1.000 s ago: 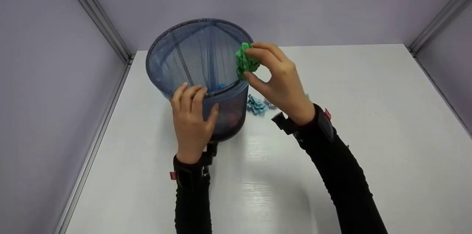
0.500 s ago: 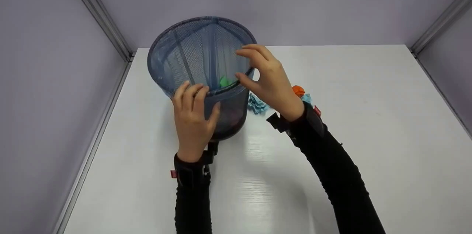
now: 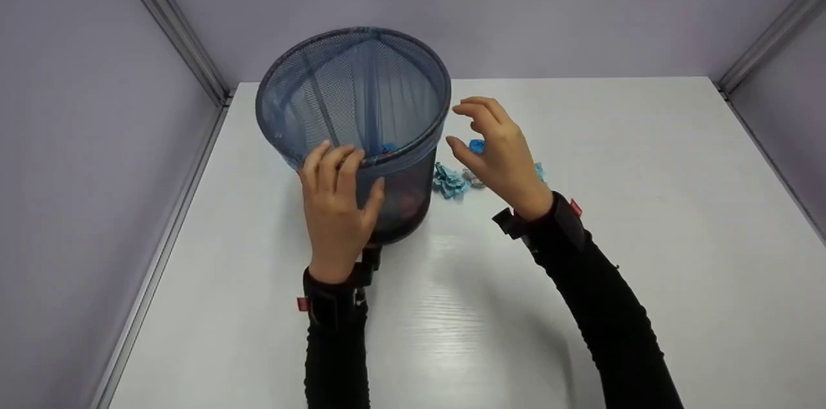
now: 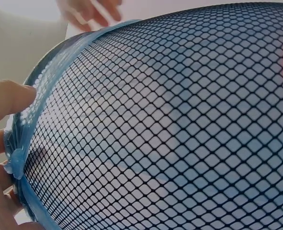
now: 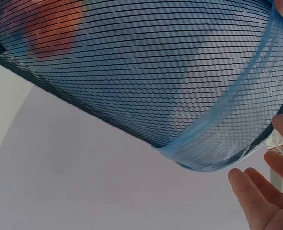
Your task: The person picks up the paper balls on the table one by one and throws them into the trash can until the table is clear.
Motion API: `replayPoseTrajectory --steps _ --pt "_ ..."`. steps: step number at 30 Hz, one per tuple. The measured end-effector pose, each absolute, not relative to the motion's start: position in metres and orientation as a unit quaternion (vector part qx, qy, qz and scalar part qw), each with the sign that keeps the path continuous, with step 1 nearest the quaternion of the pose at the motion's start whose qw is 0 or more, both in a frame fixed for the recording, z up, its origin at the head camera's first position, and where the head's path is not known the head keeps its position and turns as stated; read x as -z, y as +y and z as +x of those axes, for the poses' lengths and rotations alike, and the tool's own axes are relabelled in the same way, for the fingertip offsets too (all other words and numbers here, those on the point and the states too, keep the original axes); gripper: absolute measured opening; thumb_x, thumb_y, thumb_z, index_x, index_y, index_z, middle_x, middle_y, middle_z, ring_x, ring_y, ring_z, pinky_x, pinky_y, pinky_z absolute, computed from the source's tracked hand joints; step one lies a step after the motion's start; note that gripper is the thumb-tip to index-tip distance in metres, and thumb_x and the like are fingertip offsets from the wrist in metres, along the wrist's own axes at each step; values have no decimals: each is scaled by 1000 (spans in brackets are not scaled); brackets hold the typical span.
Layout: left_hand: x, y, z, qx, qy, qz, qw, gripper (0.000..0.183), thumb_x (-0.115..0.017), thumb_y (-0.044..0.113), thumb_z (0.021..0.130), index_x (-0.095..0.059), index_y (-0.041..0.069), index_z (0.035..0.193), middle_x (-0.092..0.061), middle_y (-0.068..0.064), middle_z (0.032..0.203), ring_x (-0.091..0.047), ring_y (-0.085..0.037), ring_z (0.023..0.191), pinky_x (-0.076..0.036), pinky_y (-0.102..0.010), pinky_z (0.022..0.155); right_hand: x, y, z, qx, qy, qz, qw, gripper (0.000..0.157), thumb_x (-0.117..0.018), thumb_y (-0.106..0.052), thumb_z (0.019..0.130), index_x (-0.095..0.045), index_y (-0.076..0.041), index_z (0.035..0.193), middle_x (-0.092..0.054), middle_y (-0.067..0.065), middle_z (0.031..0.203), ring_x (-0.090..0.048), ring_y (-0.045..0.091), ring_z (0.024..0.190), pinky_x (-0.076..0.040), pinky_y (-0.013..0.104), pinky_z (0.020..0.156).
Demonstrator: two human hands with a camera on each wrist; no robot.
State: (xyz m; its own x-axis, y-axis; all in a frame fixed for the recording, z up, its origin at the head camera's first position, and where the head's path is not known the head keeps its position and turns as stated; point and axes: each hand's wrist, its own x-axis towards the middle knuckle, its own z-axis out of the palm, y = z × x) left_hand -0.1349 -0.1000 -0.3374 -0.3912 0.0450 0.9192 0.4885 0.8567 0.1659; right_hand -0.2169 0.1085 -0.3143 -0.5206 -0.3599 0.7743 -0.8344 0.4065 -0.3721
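A black mesh wastebasket (image 3: 400, 202) lined with a thin blue plastic bag (image 3: 342, 106) leans with its mouth toward the back. My left hand (image 3: 335, 215) grips its front rim, fingers over the edge and thumb outside. In the left wrist view a knot of the bag (image 4: 17, 163) shows by those fingers. My right hand (image 3: 503, 157) is just right of the rim, fingers loosely bent and holding nothing. Blurred orange and other colours (image 5: 55, 28) show through the mesh in the right wrist view. A bit of blue (image 3: 388, 148) shows inside the mouth.
Right of the wastebasket, crumpled light-blue paper (image 3: 450, 180), a greyish crumpled piece (image 3: 475, 178) and a bright blue one (image 3: 477, 146) lie on the white table (image 3: 645, 202). Another light-blue piece (image 3: 539, 171) is partly hidden behind my right wrist. Walls stand at the back and sides.
My right hand let go of the green crumpled paper, which dropped into the wastebasket and is now out of sight. That hand then drew away to the right. The left hand stayed put.
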Motion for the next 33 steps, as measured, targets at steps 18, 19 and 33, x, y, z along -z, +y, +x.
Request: replayPoseTrajectory --steps 18,19,33 --pt "336 -98 -135 206 -811 -160 524 35 -65 15 76 -52 1 105 -51 -16 105 -38 -35 112 -28 -44 97 400 101 -261 -219 -918 322 76 38 -68 -13 74 -57 -1 108 -53 16 102 -54 27 83 -48 37 66" --pt "336 -98 -135 205 -811 -160 524 35 -65 15 76 -52 1 105 -51 -16 106 -38 -35 112 -28 -44 97 404 99 -262 -209 -922 322 59 39 -69 -12 73 -57 -1 109 -53 16 102 -54 28 84 -48 38 67" --pt "336 -100 -135 202 -813 -160 522 34 -65 15 77 -53 1 105 -51 -16 106 -38 -35 112 -28 -44 98 436 89 -275 -124 -939 319 -33 37 -70 -12 71 -57 -5 105 -54 18 96 -56 32 78 -49 43 61"
